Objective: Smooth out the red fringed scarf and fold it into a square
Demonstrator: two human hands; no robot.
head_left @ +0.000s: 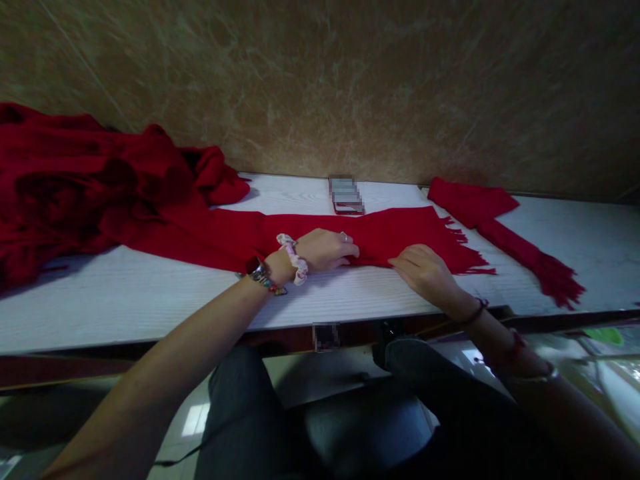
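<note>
A red fringed scarf (pixel 400 230) lies stretched lengthwise along the white table, its tasselled end to the right. My left hand (pixel 325 250), with a ring and a scrunchie at the wrist, rests on the scarf's middle; its fingers are bent together at the cloth near the front edge. Just to the right, my right hand (pixel 425 270) pinches that same edge between thumb and fingers. Toward the left, the scarf runs into a large crumpled heap of red scarves (pixel 90 187).
A folded red scarf (pixel 495 217) lies at the right, its fringe toward the front. A phone-like object (pixel 346 195), blurred out, sits behind the stretched scarf. A brown marbled wall (pixel 320 87) borders the white table (pixel 310 300) at the back. My legs are below the front edge.
</note>
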